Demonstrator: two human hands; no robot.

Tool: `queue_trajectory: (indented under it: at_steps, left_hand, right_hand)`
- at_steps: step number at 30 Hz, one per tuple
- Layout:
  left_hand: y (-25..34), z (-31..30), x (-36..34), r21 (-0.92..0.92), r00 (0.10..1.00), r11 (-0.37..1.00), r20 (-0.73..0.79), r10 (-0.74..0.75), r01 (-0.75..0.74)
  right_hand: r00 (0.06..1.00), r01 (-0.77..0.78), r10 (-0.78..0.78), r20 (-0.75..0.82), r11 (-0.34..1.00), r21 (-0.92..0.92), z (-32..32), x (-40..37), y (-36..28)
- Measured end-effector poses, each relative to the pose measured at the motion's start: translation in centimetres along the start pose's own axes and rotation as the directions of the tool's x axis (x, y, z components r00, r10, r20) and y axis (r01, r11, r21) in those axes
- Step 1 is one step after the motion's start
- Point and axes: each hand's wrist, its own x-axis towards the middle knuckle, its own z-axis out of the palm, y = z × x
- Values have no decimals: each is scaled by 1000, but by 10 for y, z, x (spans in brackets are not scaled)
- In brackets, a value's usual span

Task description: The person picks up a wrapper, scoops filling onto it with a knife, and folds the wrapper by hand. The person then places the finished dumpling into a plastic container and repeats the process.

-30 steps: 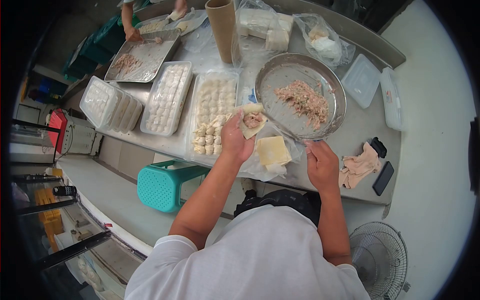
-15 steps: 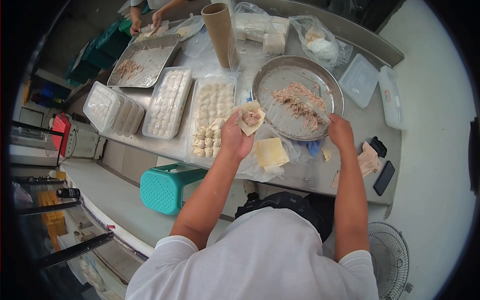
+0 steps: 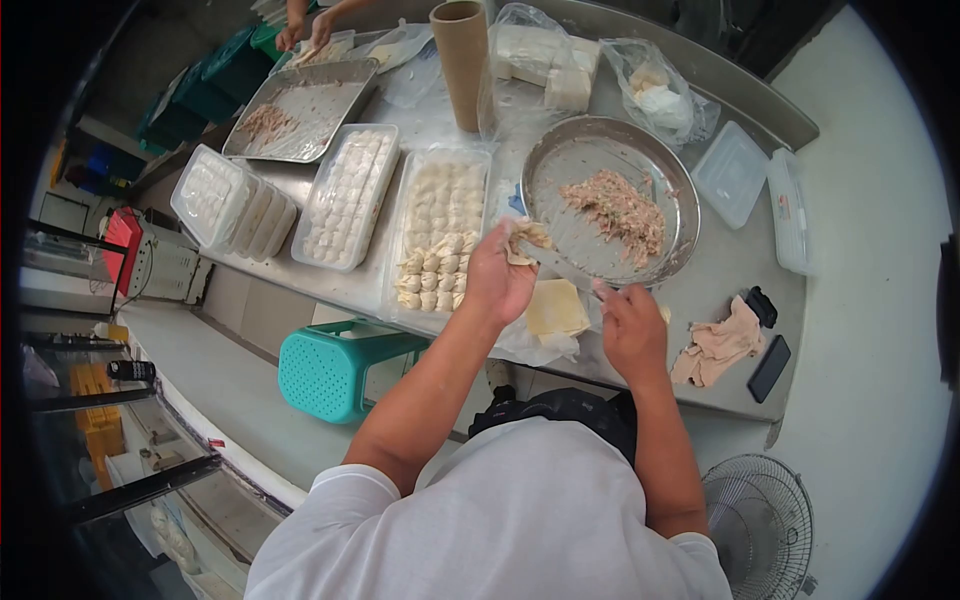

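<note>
My left hand (image 3: 500, 278) is closed around a dumpling wrapper (image 3: 528, 238), whose edges are gathered up so the meat inside is mostly hidden. In my right hand (image 3: 634, 328) is the handle of a flat metal spatula (image 3: 568, 273); its blade reaches left to the wrapper. A stack of square yellow wrappers (image 3: 557, 308) lies on plastic between my hands. Beyond them sits a round metal pan (image 3: 535, 160) with minced meat filling (image 3: 622, 218) heaped in it. Left of my left hand, a plastic tray (image 3: 487, 165) holds rows of folded dumplings (image 3: 438, 270).
Lidded dumpling containers (image 3: 345, 200) and a metal tray (image 3: 335, 95) stand to the left. A cardboard tube (image 3: 460, 70) rises at the back. Right: clear lids (image 3: 728, 175), a cloth (image 3: 718, 342), a phone (image 3: 769, 368). Another person's hands (image 3: 318, 30) work at the far left.
My right hand has come left and nearer to me, bringing the spatula from the pan to the wrapper. The wrapper, open around its meat before, is now folded up. The view has shifted slightly.
</note>
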Motion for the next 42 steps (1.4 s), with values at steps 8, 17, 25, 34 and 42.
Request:
queue_trajectory:
  at_steps: [8,17,25,34,42]
  left_hand:
    - [11,4,-33,668,976,718,208,70,-194]
    - [11,-27,-29,832,816,-263,542,200,-488]
    - [1,-6,-33,812,962,520,185,203,-266]
    - [-2,-11,-49,799,938,491,307,161,-346]
    - [32,-13,-65,738,739,-144,671,55,-659]
  right_hand:
    - [989,-108,79,127,964,241,-53,15,-23]
    - [936,-129,84,342,985,113,-80,22,-18]
    - [837,-538,386,387,706,461,-3,13,-20]
    - [764,-524,388,515,-92,847,49,15,-56]
    - [751,-561,395,530,-43,827,55,15,-54]
